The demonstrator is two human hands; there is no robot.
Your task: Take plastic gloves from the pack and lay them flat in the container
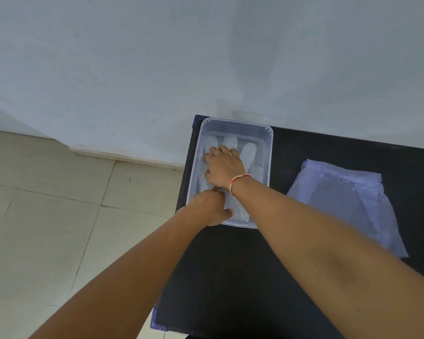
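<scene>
the right hand [224, 167], a red-and-white thread band [238, 182] at its wrist, lies palm down with fingers spread on the translucent plastic glove [249, 152] inside the clear rectangular plastic container [269, 148] — pressing, not gripping. the left hand [212, 207] rests at the container's near left corner, fingers loosely together on the glove's cuff. the crinkled clear plastic pack [348, 199] lies apart to the right on the black table [230, 277].

Your clear glove [249, 150] lies flat, fingers spread, inside the transparent container [269, 152], the flat plastic pack [348, 199] well to its right.
</scene>
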